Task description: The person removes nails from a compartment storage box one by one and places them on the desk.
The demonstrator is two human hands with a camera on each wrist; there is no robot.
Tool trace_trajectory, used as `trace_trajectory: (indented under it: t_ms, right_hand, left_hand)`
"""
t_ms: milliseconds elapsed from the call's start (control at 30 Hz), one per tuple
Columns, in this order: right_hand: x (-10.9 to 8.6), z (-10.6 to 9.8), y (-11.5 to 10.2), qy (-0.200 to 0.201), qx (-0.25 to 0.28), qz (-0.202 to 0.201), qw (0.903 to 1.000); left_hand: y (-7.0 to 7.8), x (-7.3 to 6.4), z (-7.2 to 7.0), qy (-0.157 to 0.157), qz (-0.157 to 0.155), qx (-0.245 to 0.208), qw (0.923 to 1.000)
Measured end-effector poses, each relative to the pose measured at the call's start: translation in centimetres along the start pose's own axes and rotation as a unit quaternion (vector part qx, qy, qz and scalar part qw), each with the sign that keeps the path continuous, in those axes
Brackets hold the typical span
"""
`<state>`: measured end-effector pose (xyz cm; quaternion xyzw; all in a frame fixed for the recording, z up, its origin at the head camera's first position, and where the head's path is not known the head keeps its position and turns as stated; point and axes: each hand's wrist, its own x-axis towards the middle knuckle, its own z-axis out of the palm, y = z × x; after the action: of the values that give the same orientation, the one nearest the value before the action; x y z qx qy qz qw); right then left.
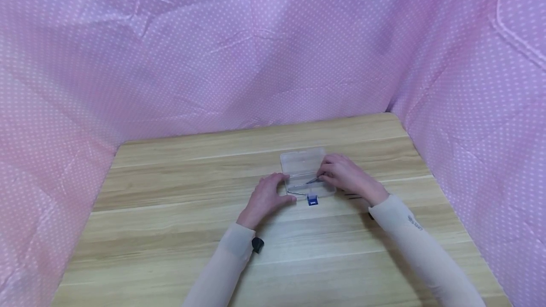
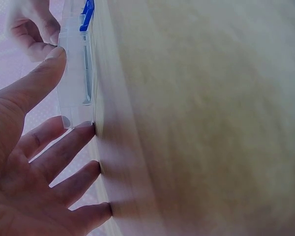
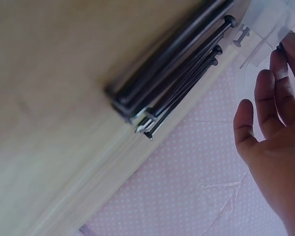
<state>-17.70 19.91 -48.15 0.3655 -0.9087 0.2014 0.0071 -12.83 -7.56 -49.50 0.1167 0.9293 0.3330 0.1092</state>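
Pinching a thin, straight, dark-grey metal nail (image 1: 314,180) between thumb and fingers of the right hand (image 1: 347,178), above the right part of a clear, rectangular plastic box (image 1: 327,190). Lying open on the pale wood-grain tabletop (image 1: 170,236), with a clear plastic lid (image 1: 302,161) folded out to the far side and a blue plastic latch (image 1: 313,200) at the near side. Slanting from the fingertips at far right toward near left, and so askew to a slim metal rod-like nail (image 1: 297,193) set nearly left to right in the box. Turning chiefly, by judgement, on that angle. Spread around the box's left end with the left hand (image 1: 267,195), thumb at the near side, other fingertips down on the tabletop; impossible to tell how firmly pressed. To the right, under the right wrist and nearer to that hand, several dark, round-headed metal nails (image 3: 179,51) side by side. Hidden by fingers at the held nail's upper end; unclear whether touching the box below. Hard to count through cloudy plastic, inside the box. Cut off at top right in the right wrist view, as to the box; blurred, as to the closest loose nails.
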Motion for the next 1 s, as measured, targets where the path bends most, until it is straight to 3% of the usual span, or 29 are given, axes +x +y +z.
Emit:
trace_trajectory:
  t_ms: [267, 633, 1000]
  right_hand:
    - [-0.6, -0.5, -0.4, 0.014, 0.007, 0.027, 0.9995]
    - [-1.5, -0.3, -0.3, 0.054, 0.012, 0.022, 0.9982]
    - [-2.2, -0.2, -0.3, 0.063, 0.005, 0.04, 0.9972]
  left_hand:
    - [0.1, 0.0, -0.1, -0.002, -0.005, -0.006, 1.0]
    - [0.1, -0.2, -0.1, 0.002, 0.004, 0.001, 1.0]
    - [0.2, -0.3, 0.0, 0.003, 0.001, -0.003, 1.0]
